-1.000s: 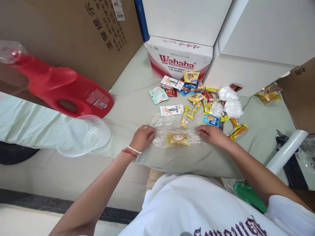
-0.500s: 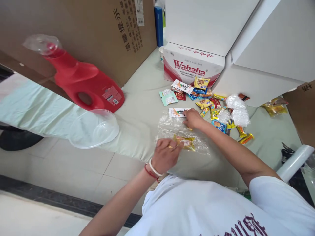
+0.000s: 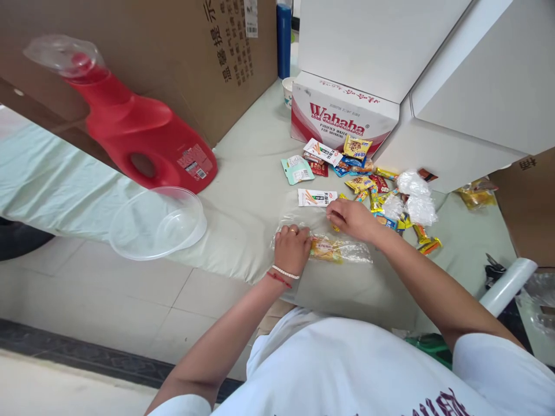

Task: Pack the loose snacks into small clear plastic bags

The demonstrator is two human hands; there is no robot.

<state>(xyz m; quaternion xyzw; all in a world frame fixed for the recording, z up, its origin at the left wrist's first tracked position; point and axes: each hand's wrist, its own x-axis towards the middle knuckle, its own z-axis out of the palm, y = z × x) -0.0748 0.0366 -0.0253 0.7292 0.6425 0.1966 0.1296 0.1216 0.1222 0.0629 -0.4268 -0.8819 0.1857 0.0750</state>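
Observation:
A clear plastic bag [image 3: 347,251] lies on the pale green cloth [image 3: 247,196] with a yellow snack packet [image 3: 326,249] inside it. My left hand [image 3: 292,247] presses down on the bag's left end, fingers curled over the plastic. My right hand [image 3: 352,217] is closed in a pinch just above the bag, on a small yellow wrapped snack whose end shows under the fingers. A white snack packet [image 3: 316,197] lies just beyond that hand. Behind it spreads a pile of several coloured snack packets [image 3: 368,176].
A red detergent jug [image 3: 139,138] and a clear plastic bowl [image 3: 158,222] sit at the left. A Wahaha carton [image 3: 342,118], white boxes [image 3: 459,86] and a brown cardboard box [image 3: 173,52] stand behind. Crumpled clear bags [image 3: 414,196] lie right. A white tube [image 3: 507,286] is at the right edge.
My left hand moved from gripping the bag's near edge to pressing on its left end. My right hand drew back from the white packet toward the bag, pinching a small yellow snack.

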